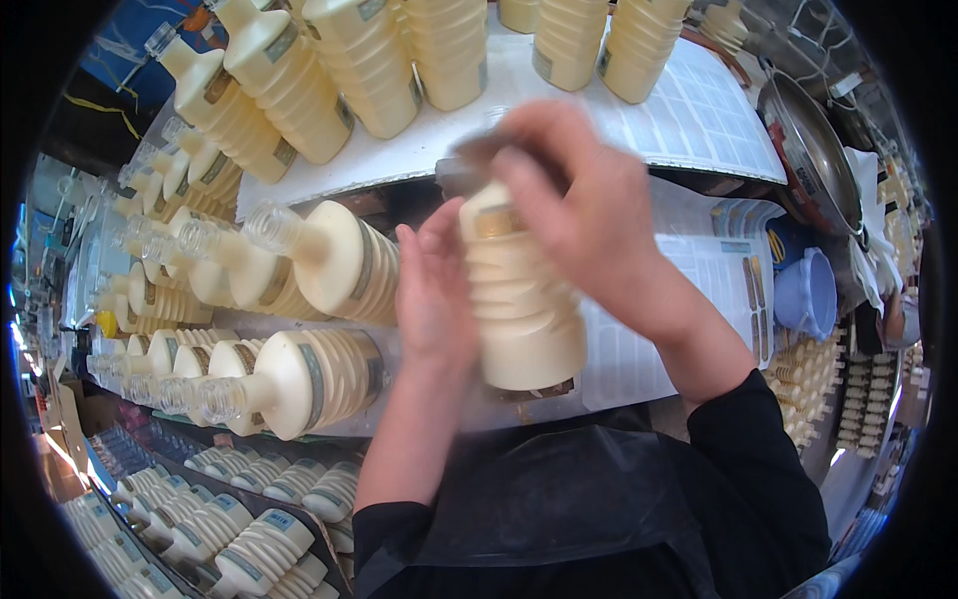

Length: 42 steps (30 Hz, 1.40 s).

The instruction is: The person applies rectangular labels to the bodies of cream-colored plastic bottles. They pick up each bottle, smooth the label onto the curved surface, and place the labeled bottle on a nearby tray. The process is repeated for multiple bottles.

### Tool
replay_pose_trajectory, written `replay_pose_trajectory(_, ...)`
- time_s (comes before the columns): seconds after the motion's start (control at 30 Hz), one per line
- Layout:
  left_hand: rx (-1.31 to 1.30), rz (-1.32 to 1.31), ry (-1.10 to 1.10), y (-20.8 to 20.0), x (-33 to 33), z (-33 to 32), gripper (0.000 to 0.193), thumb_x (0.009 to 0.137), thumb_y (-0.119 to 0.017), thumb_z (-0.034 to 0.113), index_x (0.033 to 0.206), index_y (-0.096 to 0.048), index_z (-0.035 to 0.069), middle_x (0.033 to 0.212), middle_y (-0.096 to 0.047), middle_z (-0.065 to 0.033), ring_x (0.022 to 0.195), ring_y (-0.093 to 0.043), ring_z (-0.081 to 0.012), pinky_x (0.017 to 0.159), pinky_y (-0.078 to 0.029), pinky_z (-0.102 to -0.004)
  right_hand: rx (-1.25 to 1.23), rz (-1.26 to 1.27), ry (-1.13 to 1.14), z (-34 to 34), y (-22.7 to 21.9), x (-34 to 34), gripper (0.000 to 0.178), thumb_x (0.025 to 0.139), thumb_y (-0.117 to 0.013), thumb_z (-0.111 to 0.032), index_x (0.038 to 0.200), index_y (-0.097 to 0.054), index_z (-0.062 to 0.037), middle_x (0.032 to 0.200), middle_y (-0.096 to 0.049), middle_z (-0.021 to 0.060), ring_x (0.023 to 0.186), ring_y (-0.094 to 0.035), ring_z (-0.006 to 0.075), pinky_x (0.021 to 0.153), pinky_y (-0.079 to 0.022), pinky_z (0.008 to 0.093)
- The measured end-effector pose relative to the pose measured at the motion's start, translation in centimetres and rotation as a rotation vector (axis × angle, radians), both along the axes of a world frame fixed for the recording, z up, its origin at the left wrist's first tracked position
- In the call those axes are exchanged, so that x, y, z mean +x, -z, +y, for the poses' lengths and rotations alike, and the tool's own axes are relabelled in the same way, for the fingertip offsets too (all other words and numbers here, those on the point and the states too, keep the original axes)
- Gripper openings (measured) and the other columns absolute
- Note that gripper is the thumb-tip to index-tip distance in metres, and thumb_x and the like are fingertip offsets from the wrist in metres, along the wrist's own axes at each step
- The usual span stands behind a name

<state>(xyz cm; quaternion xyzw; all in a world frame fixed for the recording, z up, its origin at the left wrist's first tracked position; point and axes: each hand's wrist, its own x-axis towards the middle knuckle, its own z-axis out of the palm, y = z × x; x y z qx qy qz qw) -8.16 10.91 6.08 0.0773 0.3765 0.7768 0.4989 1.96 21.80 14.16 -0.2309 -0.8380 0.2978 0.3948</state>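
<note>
A cream ribbed bottle (pixel 529 319) stands nearly upright in front of me, its upper part and neck partly covered. My left hand (pixel 437 285) is against the bottle's left side, steadying it; its thumb points up and some of its fingers are hidden. Over the bottle's top, my right hand (pixel 589 195) is bent and smeared by motion. Between its thumb and fingers is a dark grey thing (pixel 484 150), too blurred to name, close to the bottle's shoulder.
Several cream bottles (pixel 374 65) stand on a white-covered board (pixel 689 120) ahead. More bottles (pixel 319 379) lie at left, necks pointing left. Backing sheets (pixel 649 299), a lilac bucket (pixel 804 293) and a large metal pan (pixel 813 150) are at right. Crates of bottles (pixel 264 549) sit at lower left.
</note>
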Motion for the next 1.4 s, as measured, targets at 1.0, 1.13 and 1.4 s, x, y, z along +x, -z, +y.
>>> replay_pose_trajectory(1.0,-0.271,0.884,0.058,1.0,-0.9,2.3,0.034,0.109,-0.045,0.03,0.126,-0.051,0.001,0.117,-0.057,-0.0099,0.106,-0.055,-0.0158,0.098,-0.044,-0.0316,-0.21,0.137,0.141,4.2,8.3,3.7,0.04,0.099,-0.056,-0.007,0.136,-0.045,-0.0017,0.132,-0.058,0.0207,0.12,-0.059,0.0391,0.103,-0.046,0.0445)
replay_pose_trajectory(1.13,-0.197,0.692,0.086,0.7,-0.9,1.9,0.032,0.11,-0.045,0.028,0.129,-0.05,0.002,0.12,-0.057,-0.0093,0.109,-0.054,-0.0146,0.1,-0.044,-0.0308,-0.273,0.234,0.138,4.1,6.6,3.8,0.04,0.099,-0.057,-0.008,0.137,-0.045,-0.0018,0.131,-0.058,0.0214,0.119,-0.06,0.0377,0.102,-0.047,0.043)
replay_pose_trajectory(1.4,-0.135,0.488,0.051,1.0,-0.6,1.5,0.03,0.111,-0.043,0.022,0.134,-0.049,0.004,0.124,-0.061,-0.0092,0.114,-0.06,-0.0163,0.102,-0.049,-0.033,-0.249,0.155,0.183,3.9,8.2,3.7,0.038,0.102,-0.056,-0.011,0.138,-0.046,-0.0019,0.127,-0.06,0.013,0.118,-0.059,0.0241,0.103,-0.046,0.0362)
